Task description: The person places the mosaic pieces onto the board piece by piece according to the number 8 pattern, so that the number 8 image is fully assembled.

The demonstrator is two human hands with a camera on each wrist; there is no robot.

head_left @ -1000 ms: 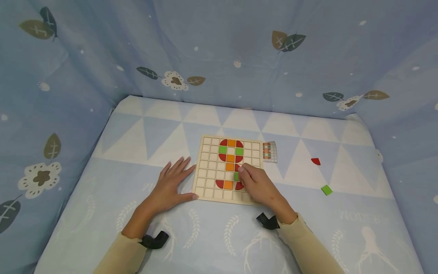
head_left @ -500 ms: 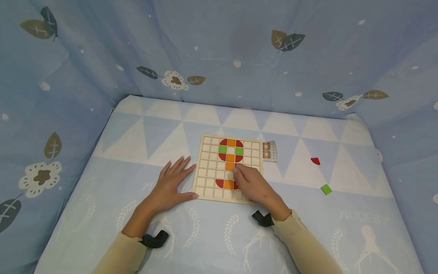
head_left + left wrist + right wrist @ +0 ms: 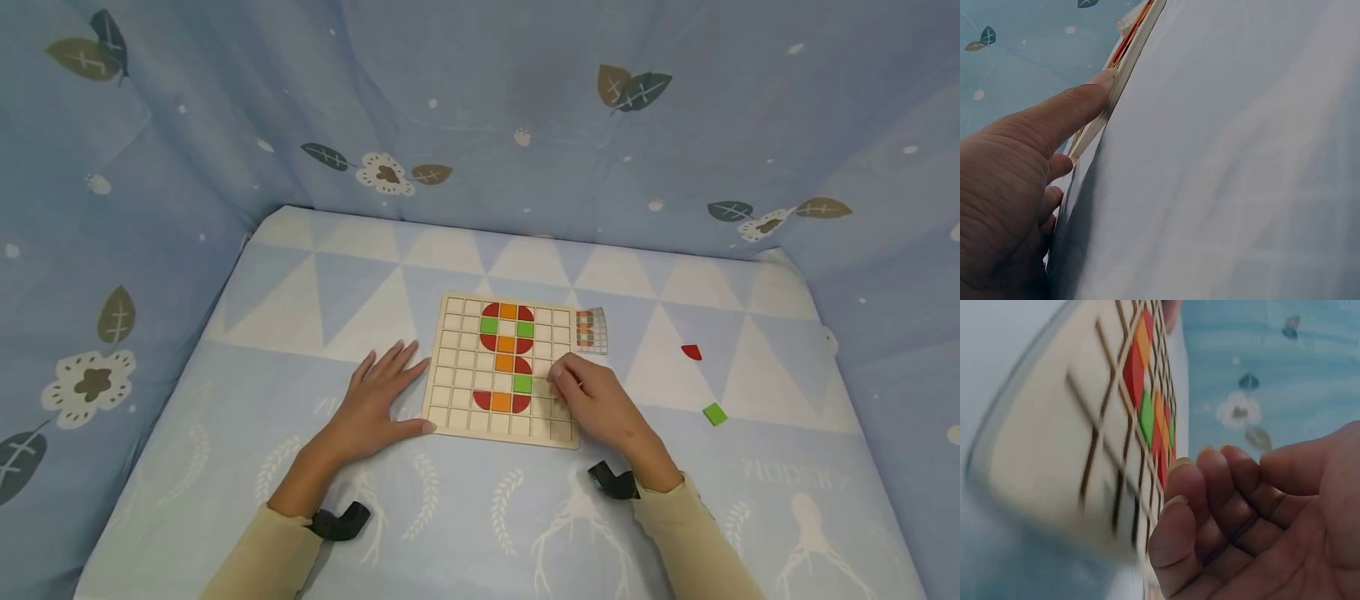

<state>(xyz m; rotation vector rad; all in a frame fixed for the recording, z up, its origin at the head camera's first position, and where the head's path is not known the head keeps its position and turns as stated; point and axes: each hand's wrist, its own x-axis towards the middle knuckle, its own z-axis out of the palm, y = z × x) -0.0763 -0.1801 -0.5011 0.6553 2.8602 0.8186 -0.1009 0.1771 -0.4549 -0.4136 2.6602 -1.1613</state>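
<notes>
Overhead, left hand flat beside board, wrist view shows right hand curled, empty.

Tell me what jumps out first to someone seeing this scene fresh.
A wooden grid board at the centre of the blue bedsheet carries a red, orange and green tile pattern. The left hand lies flat against its left edge; the right hand, empty and loosely curled, rests at its right. A loose green tile lies further right.
</notes>
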